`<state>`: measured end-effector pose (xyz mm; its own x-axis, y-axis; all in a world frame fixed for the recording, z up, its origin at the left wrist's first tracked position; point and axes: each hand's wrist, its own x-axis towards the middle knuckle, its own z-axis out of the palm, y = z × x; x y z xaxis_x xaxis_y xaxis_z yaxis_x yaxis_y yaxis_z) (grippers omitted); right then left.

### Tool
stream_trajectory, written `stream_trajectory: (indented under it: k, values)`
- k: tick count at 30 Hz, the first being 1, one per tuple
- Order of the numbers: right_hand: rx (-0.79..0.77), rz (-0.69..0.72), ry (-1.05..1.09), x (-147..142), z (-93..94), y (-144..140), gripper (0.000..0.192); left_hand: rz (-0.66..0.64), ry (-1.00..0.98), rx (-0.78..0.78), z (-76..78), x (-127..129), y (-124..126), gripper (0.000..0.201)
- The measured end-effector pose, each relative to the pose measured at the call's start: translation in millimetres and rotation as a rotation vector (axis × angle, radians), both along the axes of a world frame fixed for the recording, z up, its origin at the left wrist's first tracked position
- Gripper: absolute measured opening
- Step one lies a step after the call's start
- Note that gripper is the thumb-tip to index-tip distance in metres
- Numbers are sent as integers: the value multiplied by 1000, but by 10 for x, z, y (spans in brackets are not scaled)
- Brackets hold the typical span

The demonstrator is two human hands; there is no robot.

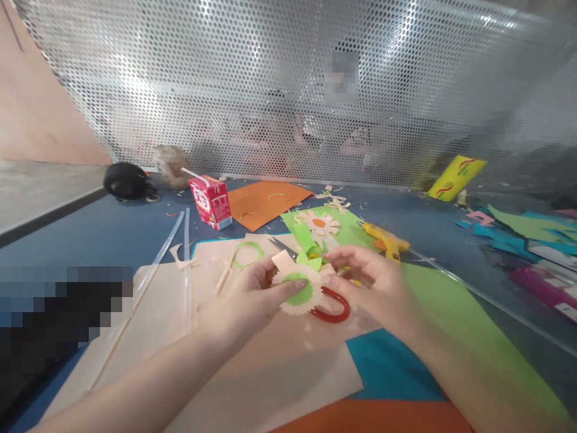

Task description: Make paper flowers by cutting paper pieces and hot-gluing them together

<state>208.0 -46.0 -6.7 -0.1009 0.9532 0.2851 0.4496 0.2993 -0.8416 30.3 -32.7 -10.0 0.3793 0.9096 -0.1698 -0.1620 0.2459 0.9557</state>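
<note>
Near the middle of the table (112,234), over a pale peach sheet (279,373), both hands work on a paper flower (297,291). The left hand (246,304) holds it from the left, thumb laid across its green centre disc and fingers curled behind, so this grip is pressed together on the flower. The right hand (376,282) pinches its upper right edge, by the small green leaves (311,258). By my reading the piece is being assembled or pressed flat; a next move would need a steady hold so that the thin petals do not crease. The flower is cream with a jagged, fringed rim. Just right of it lies a red scissor handle (333,307); farther off are a finished daisy (319,224), a yellow glue gun (387,240) and a red drink carton (210,201).
</note>
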Motion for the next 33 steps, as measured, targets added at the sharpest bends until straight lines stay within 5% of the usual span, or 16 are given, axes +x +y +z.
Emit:
stream_trajectory:
  k: [33]
  values:
    - [-175, 69, 94, -32, 13, 35, 11, 2, 102, 98, -61, -21, 14, 30]
